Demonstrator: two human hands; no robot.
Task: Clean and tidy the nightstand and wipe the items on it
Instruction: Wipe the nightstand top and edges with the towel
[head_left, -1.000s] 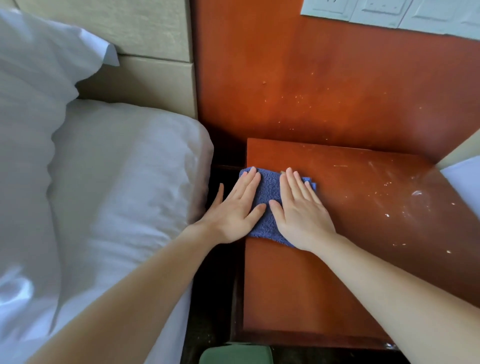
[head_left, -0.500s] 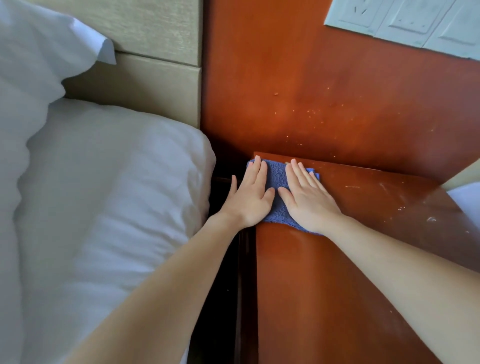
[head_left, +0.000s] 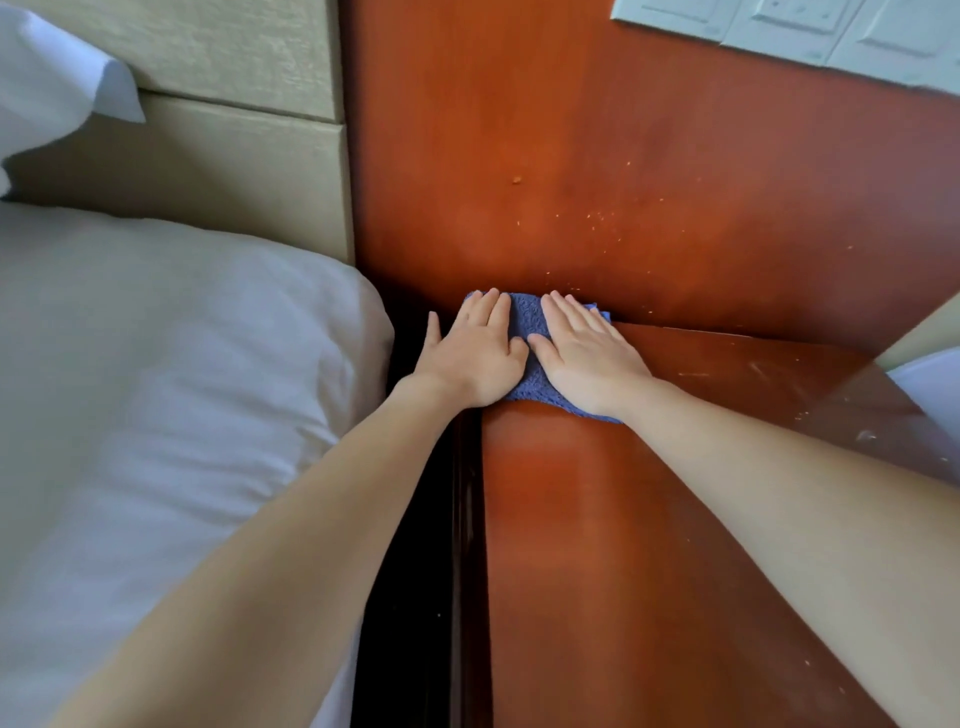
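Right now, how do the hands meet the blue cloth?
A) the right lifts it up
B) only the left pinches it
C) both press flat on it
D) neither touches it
C: the left hand and the right hand both lie flat, fingers straight, on the cloth on the nightstand.
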